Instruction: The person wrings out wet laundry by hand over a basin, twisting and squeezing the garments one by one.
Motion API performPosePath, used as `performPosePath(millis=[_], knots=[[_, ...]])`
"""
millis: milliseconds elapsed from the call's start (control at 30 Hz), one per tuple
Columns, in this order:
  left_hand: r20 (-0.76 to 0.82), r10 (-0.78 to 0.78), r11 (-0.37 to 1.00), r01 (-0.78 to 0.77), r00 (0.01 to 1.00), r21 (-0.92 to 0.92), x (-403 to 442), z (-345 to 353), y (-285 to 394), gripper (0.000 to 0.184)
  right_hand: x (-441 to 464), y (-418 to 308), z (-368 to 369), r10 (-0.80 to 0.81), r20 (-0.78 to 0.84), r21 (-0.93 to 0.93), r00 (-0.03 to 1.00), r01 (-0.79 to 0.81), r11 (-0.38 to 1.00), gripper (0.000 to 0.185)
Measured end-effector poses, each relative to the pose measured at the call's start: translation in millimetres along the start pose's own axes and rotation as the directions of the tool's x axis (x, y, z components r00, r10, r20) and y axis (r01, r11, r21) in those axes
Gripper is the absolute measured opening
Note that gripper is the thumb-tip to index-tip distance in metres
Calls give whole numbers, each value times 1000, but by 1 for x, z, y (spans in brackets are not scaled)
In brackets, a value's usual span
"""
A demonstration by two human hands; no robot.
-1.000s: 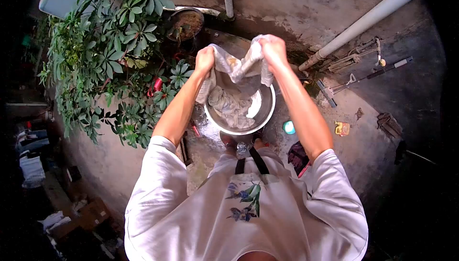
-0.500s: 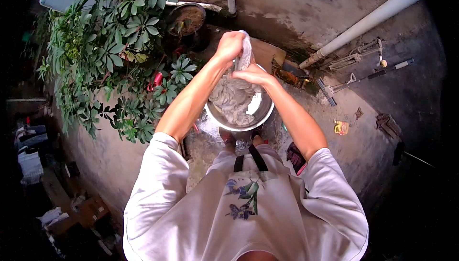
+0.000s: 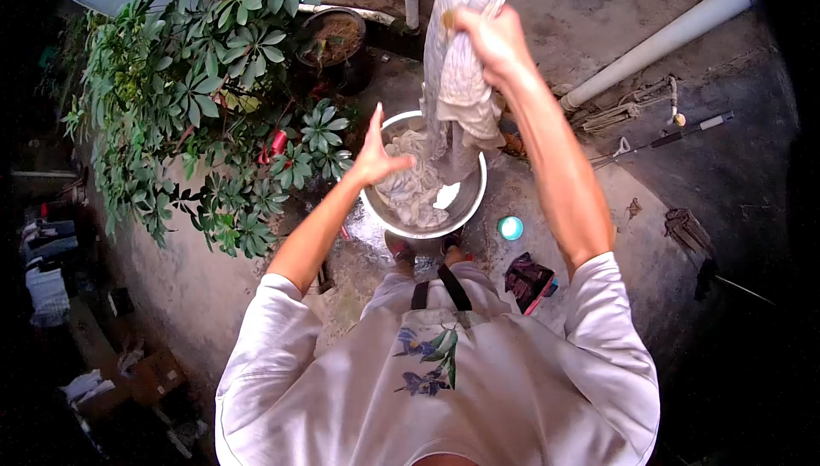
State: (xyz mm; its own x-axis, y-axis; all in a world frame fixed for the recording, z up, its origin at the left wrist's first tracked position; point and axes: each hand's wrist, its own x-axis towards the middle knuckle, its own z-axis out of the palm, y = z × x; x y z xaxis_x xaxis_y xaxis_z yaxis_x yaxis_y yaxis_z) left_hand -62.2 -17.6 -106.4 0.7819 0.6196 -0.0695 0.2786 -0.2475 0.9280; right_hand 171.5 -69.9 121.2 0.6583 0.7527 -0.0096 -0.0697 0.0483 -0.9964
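My right hand [image 3: 498, 41] is closed around a pale, wet-looking, crumpled cloth [image 3: 461, 82] and holds it up over the far right side of the basin. The lower end of this cloth hangs down toward the bowl; whether it touches what lies below I cannot tell. Inside the round metal basin [image 3: 481, 188] is more bunched, pale fabric [image 3: 412, 197]. My left hand [image 3: 378, 157] is open at the basin's left side, thumb and fingers apart, with nothing in it.
Leafy plants [image 3: 213, 99] crowd the left, beside a soil-filled pot [image 3: 337, 36]. A white pipe [image 3: 658, 43] leans at the right, near a long-handled tool [image 3: 670, 135]. A turquoise-rimmed container [image 3: 510, 228] and a dark bag [image 3: 530, 282] lie right of my feet.
My right hand has lifted the cloth up and to the right, away from the basin. My left hand has let go of it and moved down and left, its fingers spread.
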Motion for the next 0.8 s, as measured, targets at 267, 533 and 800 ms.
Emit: performPosePath(millis=[267, 533, 800], knots=[[-299, 28, 968, 49, 954, 247, 49, 90, 35, 158, -34, -162, 5, -147, 251, 396, 957, 37, 918, 21], [-633, 91, 982, -176, 769, -72, 135, 48, 71, 91, -49, -201, -132, -229, 338, 406, 913, 78, 911, 15], [-732, 169, 985, -86, 660, 150, 174, 12, 92, 17, -59, 9, -338, 202, -215, 362, 956, -114, 925, 42]])
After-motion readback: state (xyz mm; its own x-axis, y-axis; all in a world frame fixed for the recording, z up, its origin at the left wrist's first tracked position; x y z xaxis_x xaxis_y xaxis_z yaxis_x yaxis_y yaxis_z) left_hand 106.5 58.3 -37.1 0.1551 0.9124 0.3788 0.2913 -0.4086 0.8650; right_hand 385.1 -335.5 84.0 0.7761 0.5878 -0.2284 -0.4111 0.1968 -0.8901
